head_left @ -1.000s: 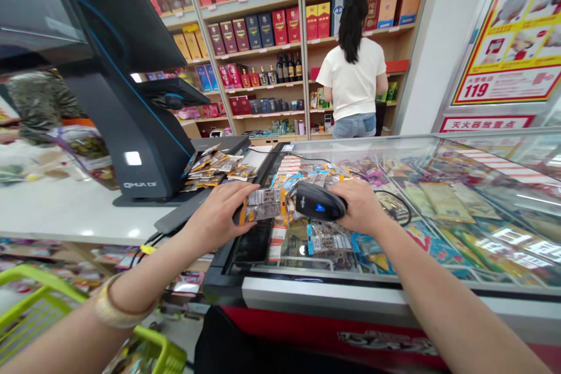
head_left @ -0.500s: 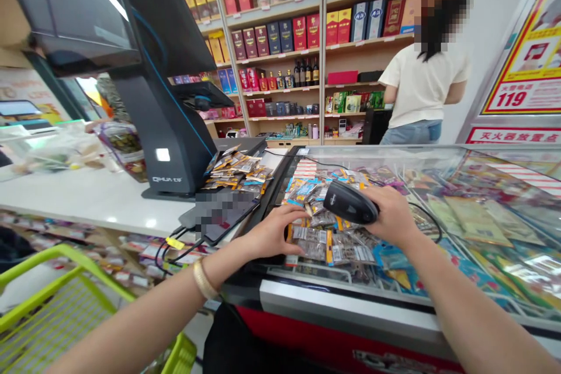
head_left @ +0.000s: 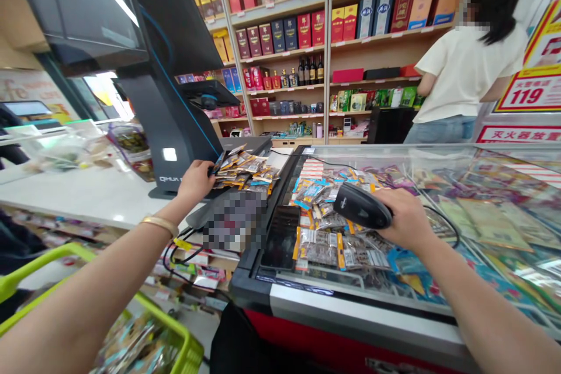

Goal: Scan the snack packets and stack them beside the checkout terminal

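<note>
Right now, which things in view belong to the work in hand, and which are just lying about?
In use:
barcode scanner, in the right hand
snack packets near it
snack packet pile, by the left hand

Lying about:
shelved dark bottles
navy boxes
119 sign

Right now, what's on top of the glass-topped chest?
Snack packets, some orange-edged, some blue-edged, and a black phone-like slab. These, plus the right hand with its barcode scanner, hide some glass; what's beneath them can't be seen.
</note>
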Available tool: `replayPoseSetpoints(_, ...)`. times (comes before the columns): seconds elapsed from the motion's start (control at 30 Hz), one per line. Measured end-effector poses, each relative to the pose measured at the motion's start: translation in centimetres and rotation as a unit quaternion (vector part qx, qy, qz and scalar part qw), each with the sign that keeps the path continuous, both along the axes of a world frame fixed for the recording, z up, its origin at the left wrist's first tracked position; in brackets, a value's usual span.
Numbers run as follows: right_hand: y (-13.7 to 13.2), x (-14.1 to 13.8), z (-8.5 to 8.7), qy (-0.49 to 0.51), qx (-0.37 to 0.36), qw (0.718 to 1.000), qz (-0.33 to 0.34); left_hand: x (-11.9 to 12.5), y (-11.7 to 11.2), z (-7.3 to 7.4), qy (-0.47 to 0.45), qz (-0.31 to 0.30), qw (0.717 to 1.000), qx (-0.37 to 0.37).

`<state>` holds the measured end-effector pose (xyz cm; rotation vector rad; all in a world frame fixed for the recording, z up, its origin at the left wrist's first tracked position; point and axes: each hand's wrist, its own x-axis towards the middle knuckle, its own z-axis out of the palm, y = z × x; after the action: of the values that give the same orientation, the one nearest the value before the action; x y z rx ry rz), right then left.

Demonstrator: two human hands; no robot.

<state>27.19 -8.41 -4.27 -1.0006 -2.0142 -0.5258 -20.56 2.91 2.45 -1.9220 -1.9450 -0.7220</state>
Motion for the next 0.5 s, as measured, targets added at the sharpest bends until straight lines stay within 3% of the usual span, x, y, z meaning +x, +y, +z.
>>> replayPoseSetpoints(0.3, 0.1, 0.1, -0.2, -0.008, -0.011, 1.0, -0.001, -1.3, 2.5, 0.5, 0.083, 0.021, 0.994, -0.068)
replayPoseSetpoints(0.5, -0.1, -0.1, -0.1, -0.005, -0.004, 1.0, -0.001, -0.3, 0.9, 1.8, 0.083, 0.029, 0.995, -0.055)
